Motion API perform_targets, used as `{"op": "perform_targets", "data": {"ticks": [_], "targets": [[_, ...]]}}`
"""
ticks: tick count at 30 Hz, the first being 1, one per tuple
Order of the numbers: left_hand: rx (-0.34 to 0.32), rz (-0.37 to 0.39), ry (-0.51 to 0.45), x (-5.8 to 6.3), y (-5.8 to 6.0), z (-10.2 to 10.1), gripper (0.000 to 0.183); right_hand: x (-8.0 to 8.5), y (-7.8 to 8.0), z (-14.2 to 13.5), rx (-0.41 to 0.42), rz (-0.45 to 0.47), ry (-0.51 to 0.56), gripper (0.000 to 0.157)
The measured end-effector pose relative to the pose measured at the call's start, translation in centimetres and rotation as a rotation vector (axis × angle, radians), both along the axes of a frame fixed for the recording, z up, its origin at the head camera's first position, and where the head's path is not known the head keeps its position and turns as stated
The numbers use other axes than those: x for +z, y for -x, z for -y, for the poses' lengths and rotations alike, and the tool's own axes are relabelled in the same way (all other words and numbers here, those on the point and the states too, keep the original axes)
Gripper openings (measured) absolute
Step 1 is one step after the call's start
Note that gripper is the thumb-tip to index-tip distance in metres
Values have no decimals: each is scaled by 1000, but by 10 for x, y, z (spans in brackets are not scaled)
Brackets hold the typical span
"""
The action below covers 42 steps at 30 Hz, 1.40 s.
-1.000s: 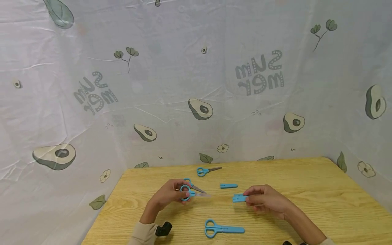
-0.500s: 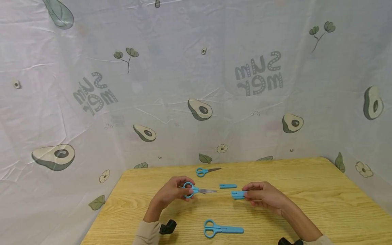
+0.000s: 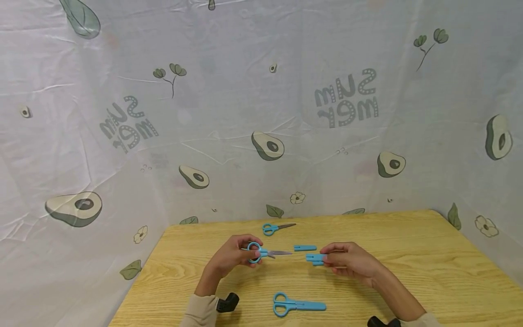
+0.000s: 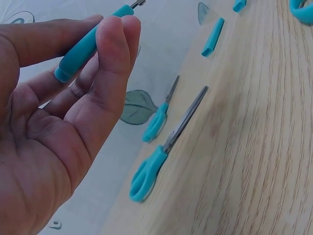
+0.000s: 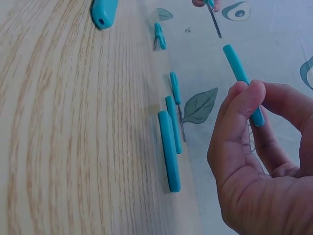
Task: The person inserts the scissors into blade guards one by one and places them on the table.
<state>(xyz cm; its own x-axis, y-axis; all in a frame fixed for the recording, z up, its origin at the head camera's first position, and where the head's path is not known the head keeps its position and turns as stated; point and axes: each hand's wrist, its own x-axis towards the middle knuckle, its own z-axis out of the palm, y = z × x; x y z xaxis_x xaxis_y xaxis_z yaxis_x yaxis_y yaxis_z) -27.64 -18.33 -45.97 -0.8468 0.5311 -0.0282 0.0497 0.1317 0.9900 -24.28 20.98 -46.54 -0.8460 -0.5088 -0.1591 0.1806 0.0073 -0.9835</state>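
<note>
My left hand (image 3: 230,258) pinches a pair of blue-handled scissors (image 3: 263,253) by the handle, its blades pointing right. Facing it, my right hand (image 3: 354,263) pinches a blue blade cover (image 5: 236,63) between thumb and fingers. A gap separates the scissors' tips from the cover's near end. Both held things are raised above the table. Beneath my left hand a second pair of scissors (image 4: 149,171) lies bare on the table, mostly hidden in the head view. Another blue cover (image 5: 169,152) lies below my right hand.
At the table's back lie bare scissors (image 3: 271,229), with a loose blue cover (image 3: 305,248) in front of them. Nearer the front, a covered pair of scissors (image 3: 299,305) rests on the wooden table (image 3: 429,272). A printed cloth (image 3: 229,100) hangs behind.
My left hand has raised the scissors slightly and moved right. My right hand has brought its cover slightly up and left, so scissors and cover are closer and nearly level.
</note>
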Motion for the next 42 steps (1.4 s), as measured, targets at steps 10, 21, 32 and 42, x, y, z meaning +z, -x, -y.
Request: {"op": "perform_targets", "data": {"ticks": [10,21,32,42], "targets": [[-12,32,-37,1,1,-14,26,-1,2,0,-12,16,12,28],[2,47,-54,2,0,-20,24,4,4,4,-22,-6,37,27],[-3,35,-67,7,1,-24,26,5,6,7,-23,-26,45,21],[-9,18,-90,5,3,-32,23,4,6,5,-15,-25,72,18]]}}
